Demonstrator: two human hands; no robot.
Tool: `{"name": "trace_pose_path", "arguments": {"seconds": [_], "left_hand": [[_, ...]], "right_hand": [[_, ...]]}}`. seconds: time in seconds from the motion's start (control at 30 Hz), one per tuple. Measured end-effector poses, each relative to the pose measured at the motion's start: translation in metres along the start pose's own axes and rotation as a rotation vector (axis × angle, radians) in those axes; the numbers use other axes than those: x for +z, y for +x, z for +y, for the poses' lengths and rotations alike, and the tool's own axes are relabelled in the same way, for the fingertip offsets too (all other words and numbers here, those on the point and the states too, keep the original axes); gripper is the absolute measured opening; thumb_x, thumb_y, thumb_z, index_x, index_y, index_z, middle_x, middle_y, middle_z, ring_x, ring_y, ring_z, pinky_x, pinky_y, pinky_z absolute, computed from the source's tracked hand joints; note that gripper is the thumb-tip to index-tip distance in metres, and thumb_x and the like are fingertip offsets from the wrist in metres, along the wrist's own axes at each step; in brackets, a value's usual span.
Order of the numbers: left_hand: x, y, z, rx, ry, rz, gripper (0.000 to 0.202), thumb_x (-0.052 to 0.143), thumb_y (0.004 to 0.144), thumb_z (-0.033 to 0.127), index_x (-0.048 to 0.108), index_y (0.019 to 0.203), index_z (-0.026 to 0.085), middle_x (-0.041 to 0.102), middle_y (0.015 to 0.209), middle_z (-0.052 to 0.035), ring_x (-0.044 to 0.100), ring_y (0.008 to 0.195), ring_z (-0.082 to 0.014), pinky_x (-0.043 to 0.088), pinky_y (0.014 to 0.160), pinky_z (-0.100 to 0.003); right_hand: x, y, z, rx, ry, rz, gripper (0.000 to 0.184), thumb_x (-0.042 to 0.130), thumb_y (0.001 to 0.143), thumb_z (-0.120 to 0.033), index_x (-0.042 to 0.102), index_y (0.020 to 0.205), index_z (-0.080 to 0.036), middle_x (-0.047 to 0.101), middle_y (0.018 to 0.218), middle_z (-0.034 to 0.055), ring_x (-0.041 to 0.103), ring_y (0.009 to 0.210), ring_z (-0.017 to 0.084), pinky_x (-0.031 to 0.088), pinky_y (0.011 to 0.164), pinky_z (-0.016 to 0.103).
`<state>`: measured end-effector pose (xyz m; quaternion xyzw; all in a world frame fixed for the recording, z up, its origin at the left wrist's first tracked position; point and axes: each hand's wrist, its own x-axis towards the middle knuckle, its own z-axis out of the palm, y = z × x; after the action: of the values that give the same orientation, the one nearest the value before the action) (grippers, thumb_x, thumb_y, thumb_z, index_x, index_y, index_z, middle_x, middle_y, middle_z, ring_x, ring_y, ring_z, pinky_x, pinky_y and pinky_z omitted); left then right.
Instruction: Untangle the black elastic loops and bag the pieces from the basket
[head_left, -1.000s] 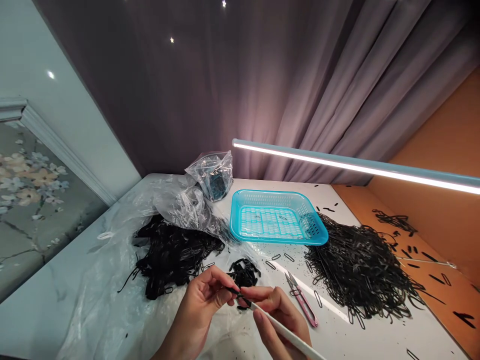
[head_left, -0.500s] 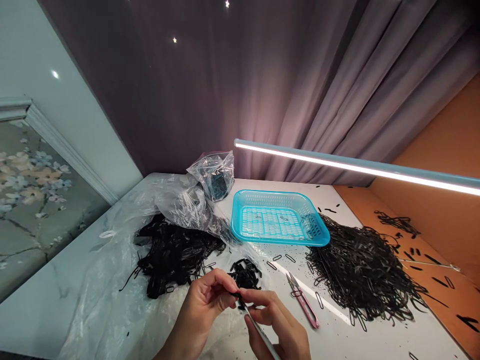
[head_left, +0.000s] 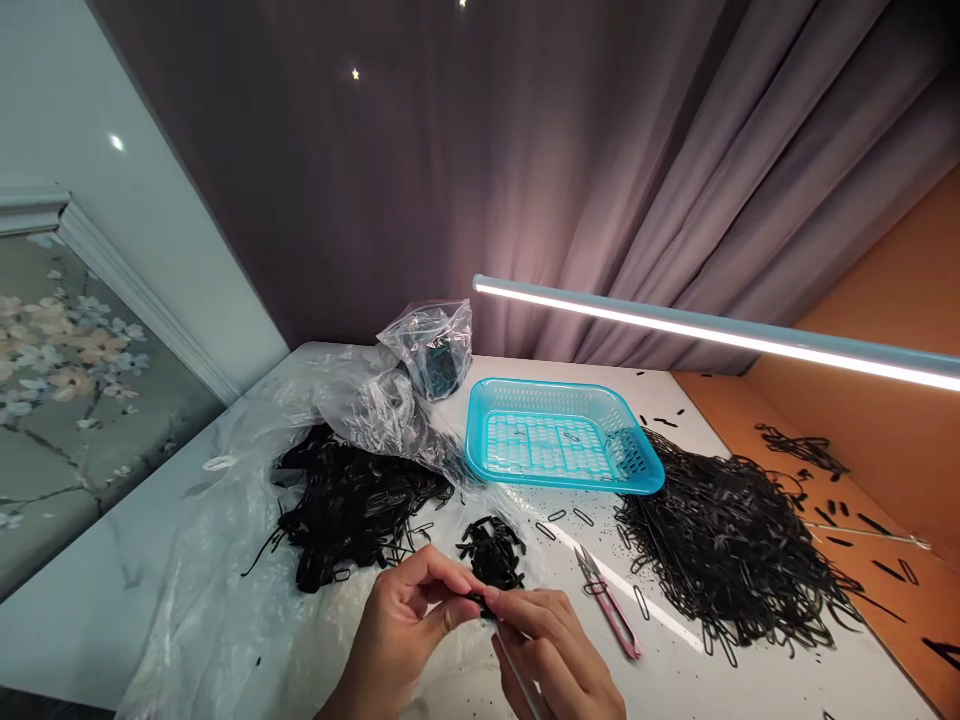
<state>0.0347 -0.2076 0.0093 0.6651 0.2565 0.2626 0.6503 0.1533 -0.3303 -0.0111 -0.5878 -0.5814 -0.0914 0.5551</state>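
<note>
My left hand (head_left: 397, 630) is closed, its thumb and forefinger pinching a small black piece (head_left: 477, 600) whose kind I cannot make out. My right hand (head_left: 562, 640) meets it there, fingertips closed on the same piece. A slim silvery tool (head_left: 520, 672) also lies in the right hand, pointing up toward the fingertips and mostly covered by the fingers. Just beyond the hands is a small heap of short black pieces (head_left: 493, 548). Pink-handled thread snips (head_left: 613, 615) rest on the table to the right of my right hand.
A blue plastic basket (head_left: 491, 472) stands behind, holding a few small loops. Black strands are piled at right (head_left: 739, 540) and left (head_left: 352, 510). Clear plastic sheeting (head_left: 217, 570) covers the table's left. A clear bag (head_left: 435, 350) stands at the back; a lit tube lamp (head_left: 675, 325) crosses above.
My right fingers have closed in over the black piece, and the silvery tool's tip has drawn back from it. The view has shifted slightly.
</note>
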Motion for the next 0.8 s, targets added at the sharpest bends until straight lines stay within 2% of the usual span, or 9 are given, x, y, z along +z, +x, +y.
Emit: {"name": "trace_pose_path", "arguments": {"seconds": [0.07,0.13,0.23,0.3,0.43,0.53,0.6,0.7,0.8], "left_hand": [[-0.014,0.006,-0.007,0.092,0.278,-0.018,0.008,0.072,0.084,0.026,0.067,0.081,0.020,0.071,0.083,-0.0025,0.066,0.080,-0.0183,0.052,0.074,-0.028],[-0.033,0.015,-0.010,0.222,0.592,-0.006,0.012,0.063,0.090,0.024,0.068,0.080,0.021,0.070,0.088,-0.0039,0.064,0.087,-0.0202,0.050,0.080,-0.031],[-0.063,0.034,-0.007,0.344,0.920,0.087,0.018,0.053,0.096,0.024,0.069,0.088,0.020,0.068,0.090,-0.0051,0.060,0.089,-0.0216,0.048,0.082,-0.035],[-0.073,0.049,-0.003,0.363,1.076,0.078,0.021,0.048,0.097,0.019,0.069,0.095,0.018,0.067,0.092,-0.0061,0.059,0.090,-0.0217,0.049,0.083,-0.036],[-0.067,0.077,-0.003,0.351,1.158,-0.004,0.015,0.056,0.092,0.015,0.071,0.095,0.018,0.065,0.090,-0.0051,0.057,0.090,-0.0220,0.049,0.083,-0.035],[-0.056,0.092,-0.009,0.329,1.197,-0.012,0.008,0.064,0.085,0.013,0.070,0.085,0.018,0.062,0.089,-0.0064,0.056,0.090,-0.0252,0.048,0.083,-0.039],[-0.056,0.096,-0.009,0.315,1.201,-0.009,0.010,0.065,0.080,0.009,0.067,0.079,0.018,0.061,0.088,-0.0065,0.055,0.090,-0.0258,0.048,0.081,-0.040],[-0.068,0.092,-0.001,0.290,1.165,-0.017,0.013,0.065,0.079,0.008,0.062,0.075,0.019,0.061,0.086,-0.0044,0.055,0.087,-0.0242,0.048,0.079,-0.038],[-0.087,0.077,0.018,0.251,1.117,-0.014,0.011,0.066,0.081,0.014,0.059,0.076,0.021,0.065,0.086,-0.0025,0.059,0.088,-0.0233,0.048,0.080,-0.037]], "right_hand": [[-0.007,-0.002,0.007,0.097,-0.046,-0.138,0.022,0.055,0.089,-0.005,0.060,0.099,-0.023,0.074,0.102,0.0095,0.068,0.083,0.020,0.057,0.068,0.032],[-0.013,-0.007,0.019,0.199,-0.120,-0.243,0.014,0.054,0.092,-0.011,0.060,0.096,-0.023,0.071,0.105,0.0096,0.067,0.089,0.021,0.057,0.073,0.031],[-0.014,-0.015,0.036,0.243,-0.225,-0.266,0.012,0.051,0.094,-0.015,0.056,0.088,-0.023,0.070,0.106,0.0087,0.066,0.091,0.022,0.055,0.076,0.035],[-0.012,-0.019,0.043,0.245,-0.266,-0.247,0.013,0.049,0.095,-0.017,0.054,0.085,-0.023,0.069,0.109,0.0086,0.065,0.093,0.023,0.052,0.079,0.037],[-0.012,-0.018,0.042,0.246,-0.272,-0.228,0.011,0.050,0.094,-0.018,0.052,0.085,-0.023,0.069,0.109,0.0073,0.064,0.095,0.023,0.049,0.082,0.038],[-0.016,-0.016,0.035,0.262,-0.238,-0.236,0.009,0.052,0.094,-0.017,0.054,0.087,-0.023,0.068,0.108,0.0064,0.063,0.096,0.023,0.047,0.083,0.037],[-0.018,-0.016,0.032,0.281,-0.207,-0.239,0.009,0.053,0.093,-0.017,0.054,0.088,-0.024,0.068,0.107,0.0060,0.063,0.096,0.023,0.047,0.083,0.037],[-0.020,-0.016,0.031,0.312,-0.159,-0.223,0.008,0.054,0.093,-0.017,0.055,0.089,-0.024,0.068,0.105,0.0056,0.062,0.094,0.023,0.048,0.081,0.036],[-0.021,-0.014,0.031,0.329,-0.117,-0.188,0.007,0.054,0.093,-0.019,0.057,0.090,-0.024,0.069,0.101,0.0053,0.063,0.092,0.023,0.049,0.079,0.036]]}}
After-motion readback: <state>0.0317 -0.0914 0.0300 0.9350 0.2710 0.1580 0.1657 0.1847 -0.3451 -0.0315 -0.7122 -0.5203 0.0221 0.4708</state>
